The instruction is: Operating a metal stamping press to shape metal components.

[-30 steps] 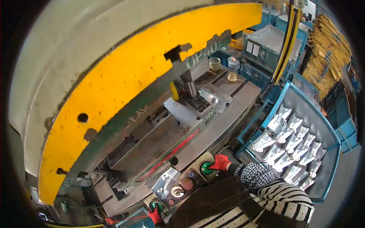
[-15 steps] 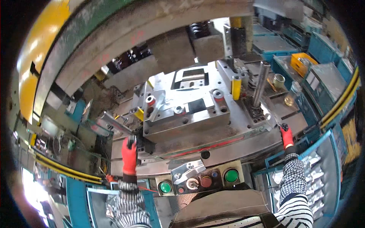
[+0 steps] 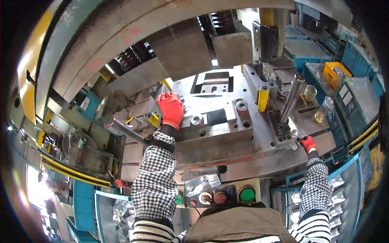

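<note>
My left hand (image 3: 170, 110), in a red glove, rests over the left end of the steel die block (image 3: 210, 131) with its fingers curled down. What lies under its fingers is hidden; a bright metal edge shows beside them. At the right front of the press bed (image 3: 243, 164), my right hand (image 3: 308, 143), also gloved in red with dark fingertips, is closed close to the foot of the right guide post (image 3: 292, 97). I cannot make out anything in it. A bent sheet-metal bracket (image 3: 201, 183) lies on the control box between my forearms.
The heavy upper press part (image 3: 182, 46) hangs over the die. Yellow posts (image 3: 263, 98) stand beside it. A green button (image 3: 246, 194) sits on the control box. Blue bins with metal parts (image 3: 336, 198) flank me. A jar (image 3: 324, 109) and yellow crate (image 3: 336, 74) are at right.
My left hand has moved forward from the bed's left front onto the die's left end, covering the shiny metal there. The right hand stays by the guide post. The view has shifted slightly.
</note>
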